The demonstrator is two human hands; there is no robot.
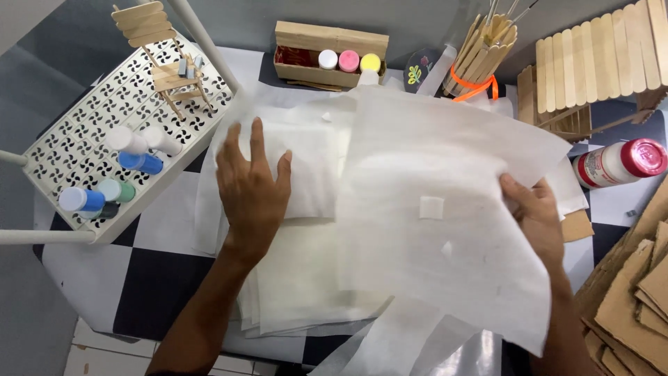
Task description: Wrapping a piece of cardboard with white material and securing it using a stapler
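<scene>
A stack of thin white translucent paper sheets (306,278) lies on a black-and-white checkered table (160,278). My left hand (252,182) rests flat, fingers spread, on the upper left part of the stack. My right hand (534,212) grips the right edge of a large top sheet (445,209), which is lifted and curled over the stack. A small white square of tape or paper sticks to that sheet near its middle.
A white perforated rack (83,150) at the left holds small paint bottles (139,161) and a stick-built chair (163,63). At the back stand a wooden box with paint pots (330,52), a stick cup (480,52), and a stick structure (598,59). A red-capped glue bottle (616,161) and cardboard pieces (637,292) lie right.
</scene>
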